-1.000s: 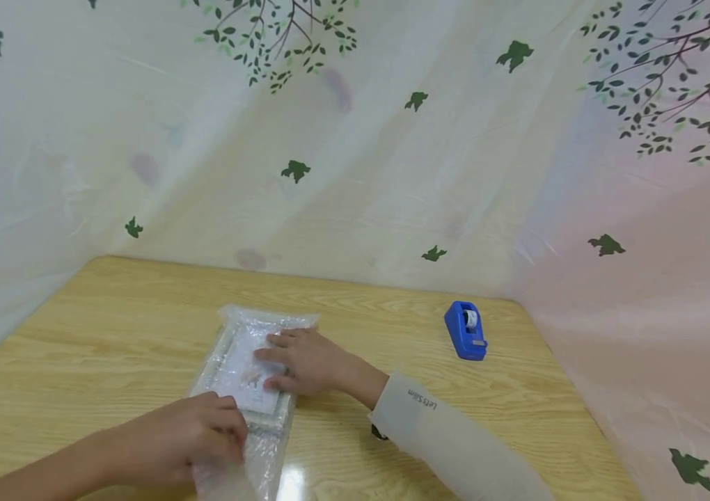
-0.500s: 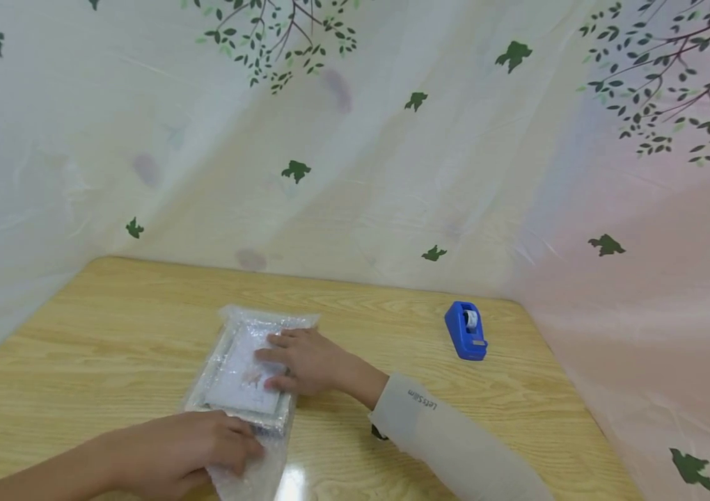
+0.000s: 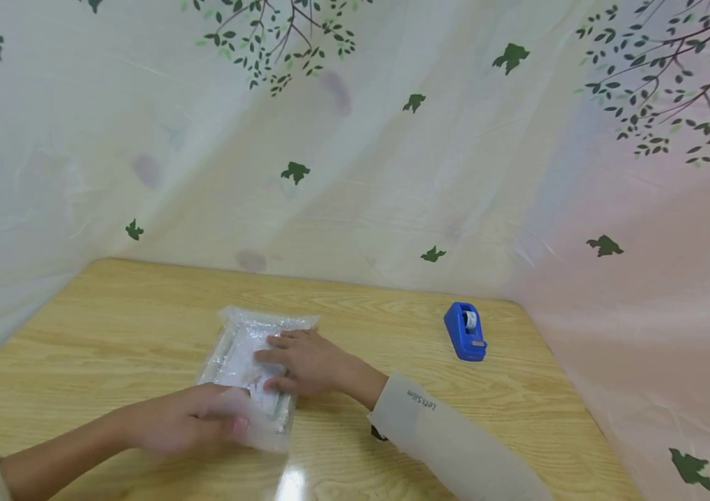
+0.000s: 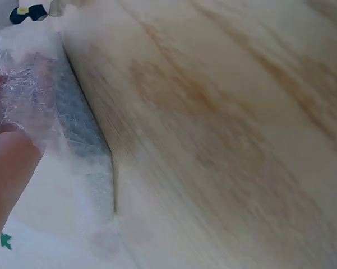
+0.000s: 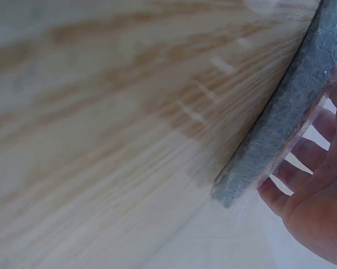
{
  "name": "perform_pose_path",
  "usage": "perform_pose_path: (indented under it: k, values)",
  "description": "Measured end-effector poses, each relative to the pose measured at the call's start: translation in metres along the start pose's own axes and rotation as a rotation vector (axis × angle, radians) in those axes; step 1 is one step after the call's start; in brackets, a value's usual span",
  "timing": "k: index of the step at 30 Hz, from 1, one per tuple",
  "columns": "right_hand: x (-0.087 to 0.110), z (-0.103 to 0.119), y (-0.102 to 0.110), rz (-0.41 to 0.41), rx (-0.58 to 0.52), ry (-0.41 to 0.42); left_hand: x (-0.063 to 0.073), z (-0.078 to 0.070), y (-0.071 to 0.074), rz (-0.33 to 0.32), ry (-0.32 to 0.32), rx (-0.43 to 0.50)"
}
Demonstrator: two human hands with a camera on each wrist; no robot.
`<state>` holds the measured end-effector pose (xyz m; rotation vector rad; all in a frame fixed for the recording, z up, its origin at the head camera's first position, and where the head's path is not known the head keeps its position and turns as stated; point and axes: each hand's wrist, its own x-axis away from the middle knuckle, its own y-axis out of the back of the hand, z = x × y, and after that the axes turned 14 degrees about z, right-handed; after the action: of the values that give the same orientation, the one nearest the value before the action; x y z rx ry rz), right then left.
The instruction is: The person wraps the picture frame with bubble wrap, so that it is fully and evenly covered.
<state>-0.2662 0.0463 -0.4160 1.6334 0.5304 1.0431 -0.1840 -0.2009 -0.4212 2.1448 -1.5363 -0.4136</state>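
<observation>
A flat picture frame (image 3: 239,351) in clear bubble wrap lies on the wooden table in the head view. My right hand (image 3: 312,363) rests on its right side, fingers spread over the top face. In the right wrist view those fingers reach over the wrapped edge (image 5: 280,117). My left hand (image 3: 173,419) is at the near end, slightly blurred, and pinches the loose bubble wrap flap (image 3: 266,428), which is folded over the frame's near part. The left wrist view shows crumpled wrap (image 4: 31,95) between thumb and fingers; most of that hand is cut off there.
A blue tape dispenser (image 3: 466,332) with a roll in it stands at the right of the table (image 3: 380,320). A pale curtain (image 3: 355,195) printed with leaves encloses the table's back and sides.
My left hand has moved up with the bubble wrap flap, which hung toward the near edge and now folds back over the frame. The right hand has stayed in place.
</observation>
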Motion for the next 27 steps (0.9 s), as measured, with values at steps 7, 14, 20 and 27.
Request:
perform_pose_path:
  k: [7, 14, 20, 27]
  values:
    - [0.001, 0.001, 0.002, -0.004, 0.011, -0.006, 0.000, 0.000, 0.010, -0.050, 0.170, 0.342]
    - [0.001, -0.002, 0.003, -0.006, 0.029, -0.004, -0.008, 0.006, 0.012, -0.079, 0.106, 0.543]
    - [0.000, -0.021, 0.001, 0.016, -0.245, 0.116, -0.013, 0.005, 0.013, -0.122, 0.172, 0.575]
    - [0.005, -0.038, 0.003, 0.045, -0.546, 0.171, -0.019, 0.005, 0.014, -0.172, 0.237, 0.649]
